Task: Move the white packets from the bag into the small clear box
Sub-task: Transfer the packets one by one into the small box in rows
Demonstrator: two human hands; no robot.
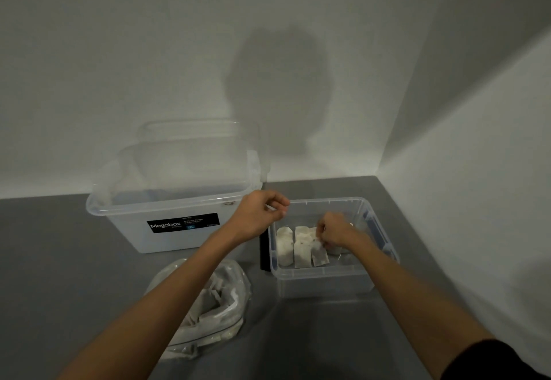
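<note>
Right grip (334, 230) down inside the small clear box (322, 272), fingers curled and pinching the far end of a white packet (319, 253). That packet lies at the right end of a row of packets (293, 248) on the box floor, side by side and touching. Left grip (259, 215) hovers over the box's far-left corner, fingers curled in; a thin white sliver shows at the fingertips, cannot tell whether it holds anything. Black strip (264, 253) stands just left of the small box. Clear bag (238, 290) on the desk (59, 260), near and left, under the left forearm, more packets (208, 299) inside. Large clear box (179, 239) far left, labelled Megabox.
</note>
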